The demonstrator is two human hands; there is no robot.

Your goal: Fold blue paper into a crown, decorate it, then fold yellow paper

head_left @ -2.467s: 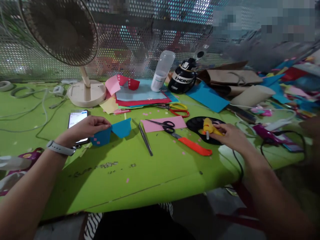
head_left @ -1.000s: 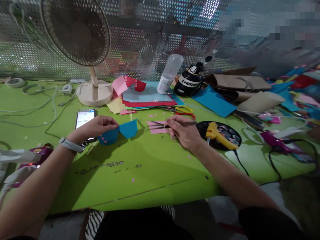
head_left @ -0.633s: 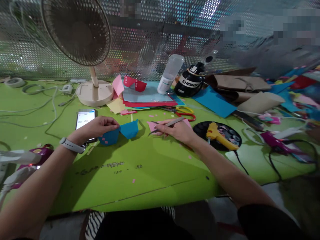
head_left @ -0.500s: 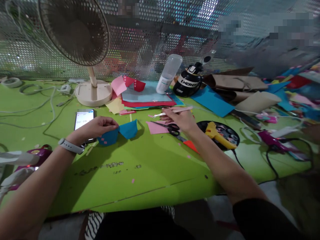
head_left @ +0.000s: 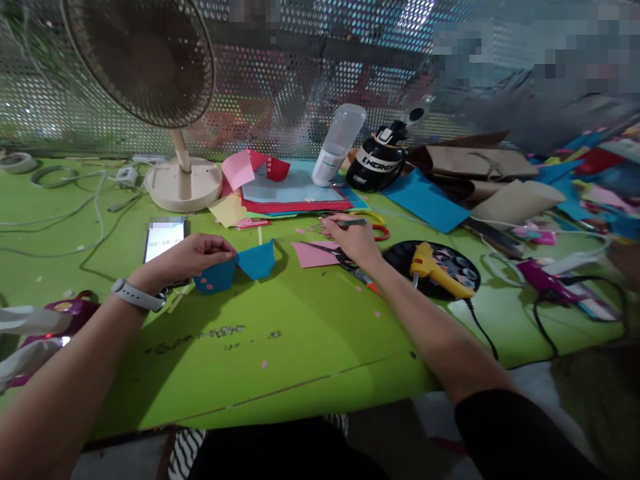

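Observation:
My left hand (head_left: 213, 252) is closed in a pinch at the top edge of a folded blue paper piece (head_left: 215, 277). Small pink squares dot that piece's front, and its pointed flap (head_left: 257, 260) spreads to the right. In my right hand (head_left: 353, 239) is a slim pair of tweezers (head_left: 355, 222), its tips pointing left over the table. Below this hand lie a pink paper (head_left: 315, 255) and black-handled scissors (head_left: 343, 259), partly covered by the hand. Behind it show scissors with yellow and red handles (head_left: 381, 231).
A yellow glue gun (head_left: 435, 270) rests on a round black tray (head_left: 395, 257) at right. A phone (head_left: 163, 240) lies beyond my left wrist. At the back stand a fan (head_left: 183, 183), a clear bottle (head_left: 337, 143) and a black jug (head_left: 377, 163). Tiny bits (head_left: 220, 331) lie near the front.
My right hand has shifted slightly left, and the tweezers have turned and look darker. The yellow and red scissor handles now show behind it. My left hand keeps its pinch on the blue paper.

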